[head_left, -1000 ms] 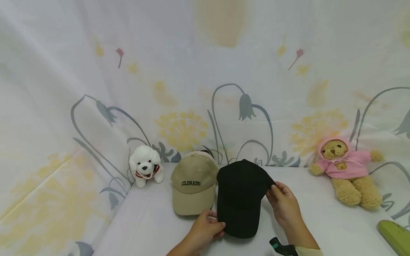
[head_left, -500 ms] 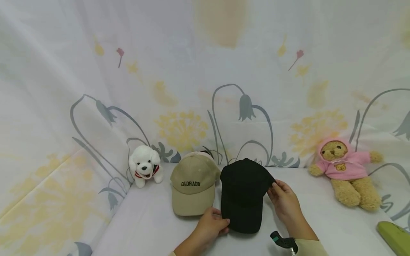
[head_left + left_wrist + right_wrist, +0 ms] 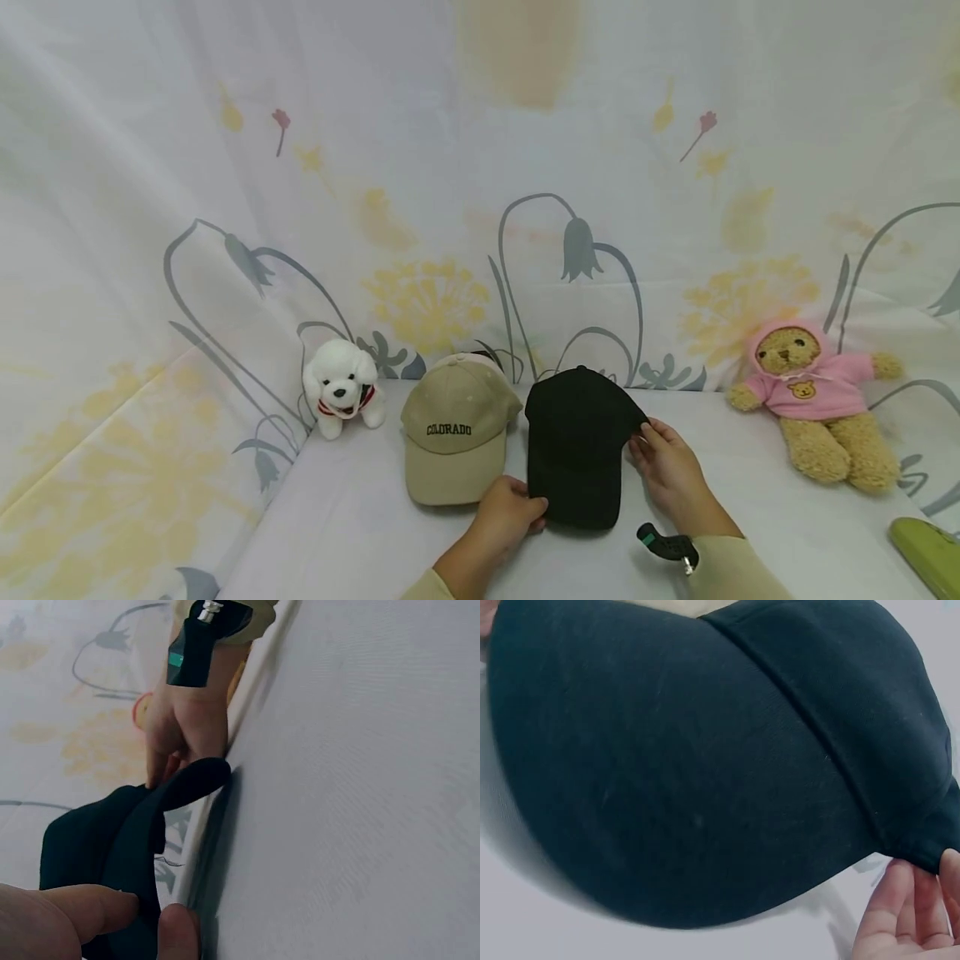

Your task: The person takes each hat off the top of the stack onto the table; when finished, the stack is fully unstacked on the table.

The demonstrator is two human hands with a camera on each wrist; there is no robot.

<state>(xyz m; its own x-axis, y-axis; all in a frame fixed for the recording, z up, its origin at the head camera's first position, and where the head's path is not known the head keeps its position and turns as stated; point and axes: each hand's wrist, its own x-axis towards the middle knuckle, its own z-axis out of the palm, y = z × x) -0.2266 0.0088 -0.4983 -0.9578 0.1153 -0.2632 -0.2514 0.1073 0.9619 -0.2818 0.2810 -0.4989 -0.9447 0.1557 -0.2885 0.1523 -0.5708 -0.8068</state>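
The left hand [image 3: 510, 508] pinches the near-left edge of a black cap's [image 3: 577, 442] brim, thumb on the upper face and fingers at the underside. The right hand [image 3: 670, 467] pinches the lower rim of the crown on its own side, fingertips gathered against the cloth. The cap thus spans the two hands, its brim towards the person and its crown beyond the left hand; whether any of it rests on the white bench [image 3: 337, 533] I cannot tell.

Just beyond the left hand and to its left is a beige cap [image 3: 453, 417] (dark letters on its front read COLORADO), its crown close beside the black one. Something with a black part [image 3: 491, 358] shows behind it, mostly hidden. Farther out past the left hand, a white toy dog [image 3: 343, 387] with a red-trimmed collar faces the person.

Beyond the right hand and well to its right, a teddy bear [image 3: 821, 417] in a pink hoodie leans back. Nearer, far to the right of that hand, lies a green object [image 3: 926, 554], cut off by the edge of view. A black device [image 3: 671, 547] sits at the right wrist, against a beige sleeve [image 3: 731, 567]. A flower-printed cloth [image 3: 420, 167] rises beyond both hands.
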